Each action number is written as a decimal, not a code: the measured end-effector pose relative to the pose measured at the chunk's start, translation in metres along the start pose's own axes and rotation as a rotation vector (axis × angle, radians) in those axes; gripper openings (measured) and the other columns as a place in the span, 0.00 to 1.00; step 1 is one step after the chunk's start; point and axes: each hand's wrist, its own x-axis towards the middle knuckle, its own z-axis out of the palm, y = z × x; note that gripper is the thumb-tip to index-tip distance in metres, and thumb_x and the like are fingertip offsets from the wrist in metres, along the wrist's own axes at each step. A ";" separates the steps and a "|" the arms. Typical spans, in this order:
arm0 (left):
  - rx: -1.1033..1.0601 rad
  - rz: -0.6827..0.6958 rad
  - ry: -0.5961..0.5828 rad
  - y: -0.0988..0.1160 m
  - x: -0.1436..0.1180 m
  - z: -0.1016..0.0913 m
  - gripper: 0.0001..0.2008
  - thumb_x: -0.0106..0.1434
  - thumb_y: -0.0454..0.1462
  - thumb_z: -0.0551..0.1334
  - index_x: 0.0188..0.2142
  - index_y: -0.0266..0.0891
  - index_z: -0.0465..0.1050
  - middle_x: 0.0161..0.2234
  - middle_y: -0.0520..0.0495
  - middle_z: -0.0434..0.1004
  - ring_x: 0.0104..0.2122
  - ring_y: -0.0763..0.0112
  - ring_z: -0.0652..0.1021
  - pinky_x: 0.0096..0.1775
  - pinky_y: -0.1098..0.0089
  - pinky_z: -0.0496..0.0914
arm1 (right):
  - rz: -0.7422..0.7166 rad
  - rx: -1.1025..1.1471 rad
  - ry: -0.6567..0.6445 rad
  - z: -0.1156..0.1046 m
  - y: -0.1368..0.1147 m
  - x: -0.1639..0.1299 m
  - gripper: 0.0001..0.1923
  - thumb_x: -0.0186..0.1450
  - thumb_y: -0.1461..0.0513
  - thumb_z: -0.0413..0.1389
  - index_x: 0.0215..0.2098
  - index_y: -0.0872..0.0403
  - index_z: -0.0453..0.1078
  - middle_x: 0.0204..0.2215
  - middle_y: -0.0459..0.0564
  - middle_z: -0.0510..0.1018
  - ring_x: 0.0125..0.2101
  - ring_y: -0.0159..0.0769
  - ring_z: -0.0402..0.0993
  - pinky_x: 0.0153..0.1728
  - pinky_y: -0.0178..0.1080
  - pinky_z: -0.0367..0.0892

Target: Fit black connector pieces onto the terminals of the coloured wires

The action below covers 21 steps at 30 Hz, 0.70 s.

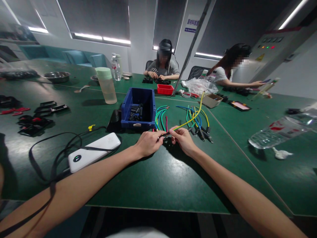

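Note:
My left hand [148,142] pinches a small black connector piece [163,135] between thumb and fingers. Meeting it from the right, my right hand [182,138] grips the end of a yellow wire [195,115] that arcs up and back over the table. Both hands hover just above the green table [153,178], in front of a blue bin [137,107] holding several black parts. Bundles of green, blue and yellow wires [195,120] with black ends lie just beyond my right hand, and more green and red wires [160,117] lie beside the bin.
A white power bank [94,152] with black cables lies at my left. A pale green tumbler [107,85], a red tray [165,89], a lying plastic bottle [279,130] and black parts [34,124] at left sit around. Two other people work at the far side.

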 end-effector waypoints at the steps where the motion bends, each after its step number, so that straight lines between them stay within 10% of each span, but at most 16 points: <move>1: 0.000 -0.002 0.001 0.000 0.000 0.000 0.14 0.65 0.37 0.53 0.49 0.41 0.69 0.33 0.49 0.79 0.30 0.70 0.78 0.33 0.72 0.68 | -0.001 0.002 -0.001 0.000 0.000 0.000 0.14 0.56 0.52 0.62 0.29 0.55 0.70 0.17 0.41 0.68 0.15 0.26 0.61 0.18 0.32 0.57; 21: 0.027 -0.011 -0.012 0.000 0.000 0.000 0.14 0.65 0.37 0.52 0.49 0.41 0.69 0.33 0.50 0.79 0.30 0.70 0.78 0.33 0.73 0.67 | 0.011 -0.005 0.016 0.001 0.000 0.000 0.15 0.55 0.52 0.62 0.30 0.55 0.70 0.18 0.41 0.69 0.15 0.26 0.62 0.18 0.32 0.57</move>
